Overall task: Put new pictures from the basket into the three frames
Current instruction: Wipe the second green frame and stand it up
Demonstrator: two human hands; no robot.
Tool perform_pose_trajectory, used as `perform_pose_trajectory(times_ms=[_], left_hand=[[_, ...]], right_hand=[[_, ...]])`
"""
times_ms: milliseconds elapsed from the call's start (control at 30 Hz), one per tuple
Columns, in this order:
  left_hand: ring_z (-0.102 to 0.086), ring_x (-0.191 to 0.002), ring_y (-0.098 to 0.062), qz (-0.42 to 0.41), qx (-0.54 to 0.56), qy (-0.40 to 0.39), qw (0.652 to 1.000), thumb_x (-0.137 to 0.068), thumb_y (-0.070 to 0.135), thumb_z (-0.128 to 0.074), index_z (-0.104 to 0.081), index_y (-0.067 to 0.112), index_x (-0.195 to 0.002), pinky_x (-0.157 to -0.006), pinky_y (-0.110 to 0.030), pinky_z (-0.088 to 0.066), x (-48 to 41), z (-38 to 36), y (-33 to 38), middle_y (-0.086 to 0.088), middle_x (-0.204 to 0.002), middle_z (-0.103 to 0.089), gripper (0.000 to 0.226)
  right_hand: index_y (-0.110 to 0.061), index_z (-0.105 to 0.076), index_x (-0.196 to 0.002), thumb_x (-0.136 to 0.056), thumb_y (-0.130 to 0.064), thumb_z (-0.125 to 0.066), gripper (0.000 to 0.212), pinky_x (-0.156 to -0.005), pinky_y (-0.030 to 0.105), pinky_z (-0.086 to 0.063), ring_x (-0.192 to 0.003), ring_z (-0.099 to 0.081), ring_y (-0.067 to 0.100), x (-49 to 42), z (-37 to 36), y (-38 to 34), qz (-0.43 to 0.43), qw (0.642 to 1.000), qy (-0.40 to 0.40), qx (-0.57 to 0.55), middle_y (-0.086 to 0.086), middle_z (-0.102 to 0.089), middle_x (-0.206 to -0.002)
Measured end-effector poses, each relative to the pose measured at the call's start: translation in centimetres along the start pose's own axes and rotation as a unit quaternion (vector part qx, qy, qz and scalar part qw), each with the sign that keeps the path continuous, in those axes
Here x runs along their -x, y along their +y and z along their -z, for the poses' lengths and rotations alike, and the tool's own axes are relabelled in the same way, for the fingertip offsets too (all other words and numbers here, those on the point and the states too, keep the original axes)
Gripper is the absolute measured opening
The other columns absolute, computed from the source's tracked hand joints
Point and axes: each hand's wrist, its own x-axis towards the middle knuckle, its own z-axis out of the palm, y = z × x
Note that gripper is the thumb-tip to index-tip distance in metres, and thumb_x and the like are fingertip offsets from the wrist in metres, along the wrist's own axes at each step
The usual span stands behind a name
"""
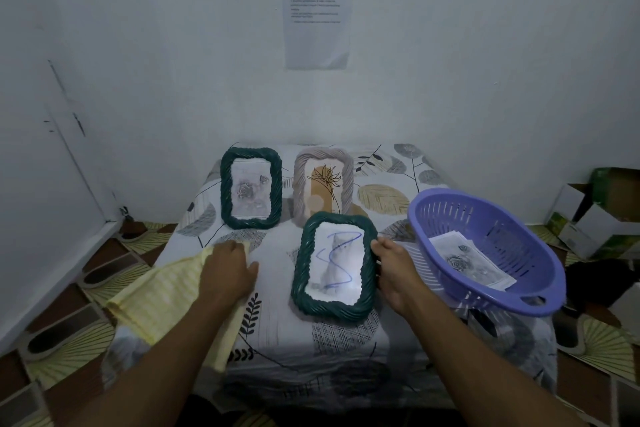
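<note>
Green-rimmed near frame [334,263] is gripped by right fingers [378,245].

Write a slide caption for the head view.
Right hand grips the near green frame, left hand rests on a yellow cloth, purple basket alongside.
</note>
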Motion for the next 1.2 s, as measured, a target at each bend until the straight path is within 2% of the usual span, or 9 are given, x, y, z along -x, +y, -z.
perform_pose_trajectory(times_ms=[200, 333, 467, 600, 733, 867, 967, 1100, 1200], left_hand=[[-0.060, -0.077, -0.032, 0.040, 0.070, 0.064, 0.995, -0.086, 0.011, -0.054, -0.059, 0.009, -0.069, -0.061, -0.036, -0.044, 0.5, 0.4, 0.4, -0.011, -0.077, -0.063, 0.018], [-0.059, -0.072, -0.021, 0.082, 0.322, 0.190, 0.924, -0.093, 0.014, -0.052, -0.065, 0.008, -0.087, -0.060, -0.027, -0.043, 0.2, 4.4, 4.3, -0.004, -0.081, -0.064, 0.015], [-0.059, -0.074, -0.007, 0.024, 0.473, 0.116, 0.873, -0.097, 0.018, -0.053, -0.061, 0.013, -0.090, -0.061, -0.017, -0.045, 1.6, 7.0, 10.4, 0.002, -0.084, -0.063, 0.011], [-0.064, -0.100, -0.021, -0.230, 0.330, -0.007, 0.916, -0.097, 0.019, -0.050, -0.070, 0.010, -0.103, -0.086, -0.031, -0.048, 3.3, 3.9, 12.1, -0.006, -0.109, -0.071, 0.022], [-0.057, -0.110, -0.029, -0.405, 0.178, 0.079, 0.893, -0.092, 0.016, -0.047, -0.067, 0.005, -0.111, -0.093, -0.038, -0.045, 2.6, 2.6, 11.5, -0.012, -0.120, -0.063, 0.030], [-0.024, -0.144, -0.022, -0.398, 0.075, 0.071, 0.912, -0.101, 0.031, -0.027, -0.037, 0.014, -0.146, -0.114, -0.042, -0.019, 2.7, 2.0, 11.8, -0.005, -0.155, -0.031, 0.049], [0.004, -0.148, -0.012, -0.374, 0.017, 0.050, 0.926, -0.102, 0.040, -0.009, -0.008, 0.022, -0.154, -0.117, -0.048, 0.000, 3.5, 1.8, 11.8, 0.008, -0.161, 0.000, 0.055], [0.008, -0.148, -0.010, -0.383, -0.011, 0.041, 0.923, -0.103, 0.040, -0.011, -0.004, 0.025, -0.154, -0.115, -0.058, 0.008, 4.6, 2.0, 11.6, 0.011, -0.161, 0.003, 0.054], [0.003, -0.148, -0.012, -0.367, -0.036, 0.065, 0.927, -0.103, 0.039, -0.016, -0.006, 0.024, -0.154, -0.113, -0.062, 0.004, 3.9, 2.5, 11.8, 0.009, -0.161, 0.001, 0.054]], right_hand=[[-0.011, -0.066, -0.101, -0.103, -0.020, -0.044, 0.023, -0.059, 0.028, -0.045, -0.070, -0.060, 0.018, 0.5, 0.3, -0.3, 0.018, 0.999, -0.009, 0.038, 0.004, -0.069, -0.087], [-0.010, -0.066, -0.106, -0.103, -0.019, -0.044, 0.024, -0.056, 0.026, -0.047, -0.070, -0.064, 0.016, 0.4, 0.2, -0.4, 0.028, 0.999, -0.010, 0.032, 0.005, -0.072, -0.090], [-0.011, -0.066, -0.101, -0.102, -0.016, -0.044, 0.023, -0.055, 0.024, -0.048, -0.067, -0.063, 0.015, 0.7, -0.8, -0.7, 0.039, 0.999, -0.023, 0.010, 0.003, -0.071, -0.084], [-0.010, -0.064, -0.094, -0.102, -0.015, -0.045, 0.022, -0.065, 0.032, -0.048, -0.071, -0.061, 0.022, 0.7, -0.6, -1.0, 0.053, 0.998, -0.012, 0.009, 0.010, -0.068, -0.082], [-0.001, -0.063, -0.104, -0.103, -0.016, -0.042, 0.025, -0.076, 0.040, -0.051, -0.083, -0.064, 0.028, 0.6, 0.7, -0.9, 0.052, 0.998, -0.015, 0.011, 0.019, -0.069, -0.097], [0.002, -0.061, -0.110, -0.103, -0.015, -0.043, 0.026, -0.084, 0.044, -0.052, -0.092, -0.065, 0.031, 0.8, 0.6, -0.7, 0.051, 0.998, -0.027, -0.011, 0.022, -0.069, -0.106], [0.004, -0.059, -0.114, -0.103, -0.013, -0.042, 0.026, -0.091, 0.047, -0.051, -0.096, -0.065, 0.033, 1.1, 0.4, -1.0, 0.055, 0.998, -0.033, -0.024, 0.023, -0.069, -0.110], [0.006, -0.056, -0.115, -0.102, -0.015, -0.044, 0.028, -0.092, 0.056, -0.050, -0.096, -0.064, 0.039, 0.3, 0.8, -2.1, 0.071, 0.997, -0.005, -0.043, 0.027, -0.067, -0.111], [0.002, -0.059, -0.108, -0.102, -0.014, -0.043, 0.024, -0.087, 0.050, -0.052, -0.092, -0.066, 0.034, 0.3, 0.4, -1.9, 0.072, 0.996, -0.012, -0.051, 0.025, -0.068, -0.108]])
